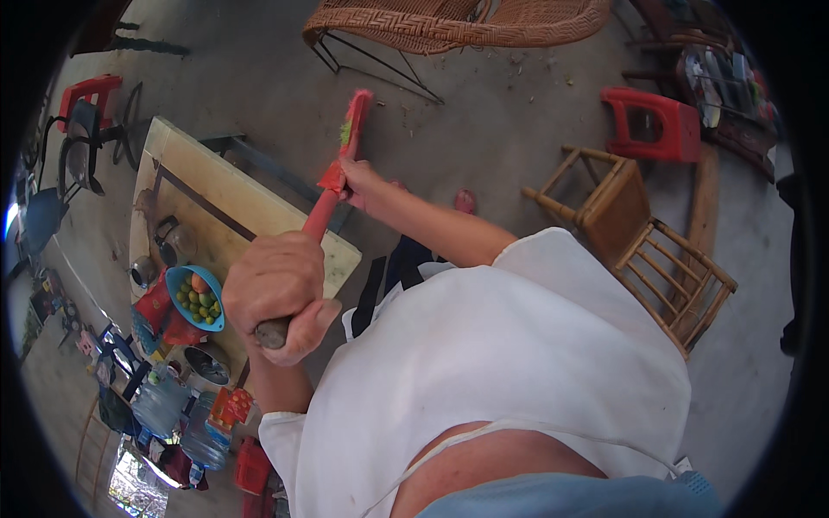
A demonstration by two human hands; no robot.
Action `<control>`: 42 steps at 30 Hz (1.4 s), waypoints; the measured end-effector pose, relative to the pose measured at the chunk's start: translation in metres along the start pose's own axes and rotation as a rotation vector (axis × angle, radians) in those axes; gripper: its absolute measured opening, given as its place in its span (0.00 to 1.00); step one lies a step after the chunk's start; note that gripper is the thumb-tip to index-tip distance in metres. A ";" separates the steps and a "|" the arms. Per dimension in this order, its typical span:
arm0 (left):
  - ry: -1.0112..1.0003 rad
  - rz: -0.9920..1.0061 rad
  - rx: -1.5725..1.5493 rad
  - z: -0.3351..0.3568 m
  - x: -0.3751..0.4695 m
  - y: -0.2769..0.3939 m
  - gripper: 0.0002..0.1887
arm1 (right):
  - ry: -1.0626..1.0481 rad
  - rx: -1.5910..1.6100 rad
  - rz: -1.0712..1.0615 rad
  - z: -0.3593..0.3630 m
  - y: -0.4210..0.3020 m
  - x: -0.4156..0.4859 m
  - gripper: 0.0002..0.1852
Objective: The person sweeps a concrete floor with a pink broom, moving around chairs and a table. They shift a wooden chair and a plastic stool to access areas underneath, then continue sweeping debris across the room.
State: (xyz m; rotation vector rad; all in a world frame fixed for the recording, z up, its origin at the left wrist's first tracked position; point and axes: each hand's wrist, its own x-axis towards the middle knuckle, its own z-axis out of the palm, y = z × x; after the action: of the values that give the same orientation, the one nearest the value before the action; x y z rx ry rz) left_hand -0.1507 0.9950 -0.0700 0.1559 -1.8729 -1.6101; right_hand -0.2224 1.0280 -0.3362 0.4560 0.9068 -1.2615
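Note:
A long-handled broom (320, 217) slants up and away, its red head (355, 129) bearing pink and green bristles over the concrete floor. My left hand (278, 294) is wrapped around the upper part of the handle, whose brown end pokes out beside the thumb. Farther down the handle, just below the head, my right hand (357, 184) grips it next to a piece of red-orange wrapping (331, 177). My right arm reaches across from the right. Both of my feet are largely hidden; one pink shoe (464, 201) shows.
Left is a stone-topped table (194, 152) with a blue basket (170, 288) of green fruit and a glass jug (184, 241). A wicker seat (453, 32) stands ahead; a bamboo chair (615, 201) and red plastic stool (686, 133) are right. Water bottles (207, 440) lie lower left.

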 end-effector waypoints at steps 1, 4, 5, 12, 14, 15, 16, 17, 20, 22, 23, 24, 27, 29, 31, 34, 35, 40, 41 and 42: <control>-0.014 0.037 -0.058 0.001 -0.001 0.006 0.12 | 0.021 0.005 -0.008 -0.003 -0.002 -0.010 0.09; -0.057 0.020 -0.180 -0.005 0.003 0.027 0.12 | 0.055 0.058 -0.008 -0.006 -0.006 -0.029 0.09; -0.071 0.024 -0.177 -0.005 0.006 0.031 0.13 | 0.007 0.085 0.000 -0.006 -0.008 -0.031 0.09; -0.319 -0.027 0.141 0.061 0.050 -0.011 0.10 | -0.143 0.393 -0.070 -0.013 -0.032 -0.002 0.07; -0.421 -0.042 0.126 0.084 0.069 -0.034 0.10 | -0.221 0.448 -0.113 -0.034 -0.051 0.001 0.08; -0.441 -0.058 0.071 0.097 0.076 -0.041 0.10 | -0.252 0.439 -0.158 -0.050 -0.061 -0.003 0.09; -0.458 -0.073 0.009 0.110 0.082 -0.045 0.10 | -0.276 0.430 -0.205 -0.067 -0.068 -0.010 0.11; -0.498 -0.077 -0.027 0.122 0.086 -0.046 0.10 | -0.262 0.432 -0.197 -0.084 -0.073 -0.019 0.11; -0.572 -0.052 -0.125 0.157 0.099 -0.047 0.10 | -0.193 0.391 -0.197 -0.127 -0.086 -0.050 0.12; -0.564 -0.030 -0.150 0.176 0.106 -0.043 0.09 | -0.115 0.314 -0.202 -0.143 -0.092 -0.068 0.13; -0.545 -0.032 -0.149 0.184 0.107 -0.038 0.09 | -0.094 0.340 -0.185 -0.146 -0.095 -0.076 0.12; -0.525 -0.036 -0.140 0.189 0.106 -0.030 0.09 | -0.075 0.362 -0.167 -0.148 -0.097 -0.084 0.12; -0.426 -0.068 -0.111 0.205 0.103 -0.006 0.08 | -0.007 0.388 -0.122 -0.149 -0.100 -0.107 0.10; -0.300 -0.086 -0.040 0.221 0.095 0.007 0.08 | -0.083 0.374 -0.100 -0.148 -0.098 -0.115 0.08; -0.145 -0.093 0.064 0.238 0.089 0.014 0.07 | -0.114 0.284 0.010 -0.145 -0.098 -0.111 0.06; -0.044 -0.085 0.271 0.255 0.092 -0.006 0.08 | -0.223 0.273 0.035 -0.148 -0.098 -0.093 0.07; -0.062 -0.103 0.295 0.257 0.095 -0.017 0.09 | -0.210 0.313 0.016 -0.152 -0.100 -0.087 0.07; -0.016 -0.188 0.072 0.257 0.093 -0.032 0.10 | -0.029 0.339 -0.052 -0.192 -0.118 -0.094 0.05; 0.007 -0.175 0.011 0.256 0.090 -0.028 0.10 | -0.019 0.310 -0.086 -0.202 -0.124 -0.103 0.05; 0.045 -0.164 -0.064 0.256 0.088 -0.024 0.10 | -0.004 0.292 -0.115 -0.210 -0.130 -0.113 0.06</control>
State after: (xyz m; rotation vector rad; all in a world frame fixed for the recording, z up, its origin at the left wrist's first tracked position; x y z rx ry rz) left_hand -0.3653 1.1613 -0.0652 0.3231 -1.8117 -1.7589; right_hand -0.4180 1.2161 -0.3473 0.6380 0.7556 -1.5081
